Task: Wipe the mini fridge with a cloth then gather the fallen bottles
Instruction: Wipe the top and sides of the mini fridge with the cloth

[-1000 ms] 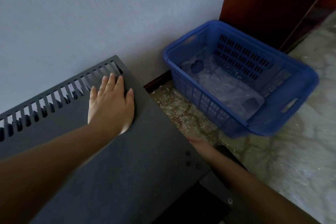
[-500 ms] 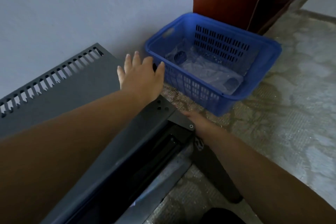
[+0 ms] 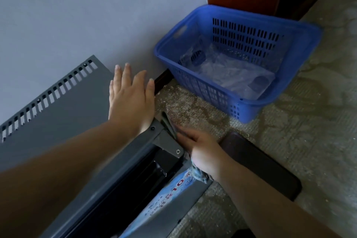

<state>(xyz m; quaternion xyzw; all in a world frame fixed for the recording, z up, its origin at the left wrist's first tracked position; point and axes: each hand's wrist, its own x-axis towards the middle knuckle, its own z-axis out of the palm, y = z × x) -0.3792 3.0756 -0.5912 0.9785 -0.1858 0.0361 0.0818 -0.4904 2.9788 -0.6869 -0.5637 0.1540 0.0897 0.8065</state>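
The left hand (image 3: 131, 98) lies flat and open, fingers spread, on the top of the grey mini fridge (image 3: 63, 121) at its far right corner, holding nothing. A row of vent slots runs along the fridge's back edge by the pale wall (image 3: 77, 9). The right hand (image 3: 199, 149) is down at the fridge's front right corner beside the hinge bracket (image 3: 170, 143), closed around a bluish cloth (image 3: 199, 175) that shows under the wrist; its fingers are blurred. On the floor (image 3: 309, 121) beyond the fridge stands a blue plastic basket (image 3: 301, 75) near the wall, holding clear empty bottles (image 3: 231, 71). A dark flat panel (image 3: 266, 168) lies on the floor just right of the right forearm
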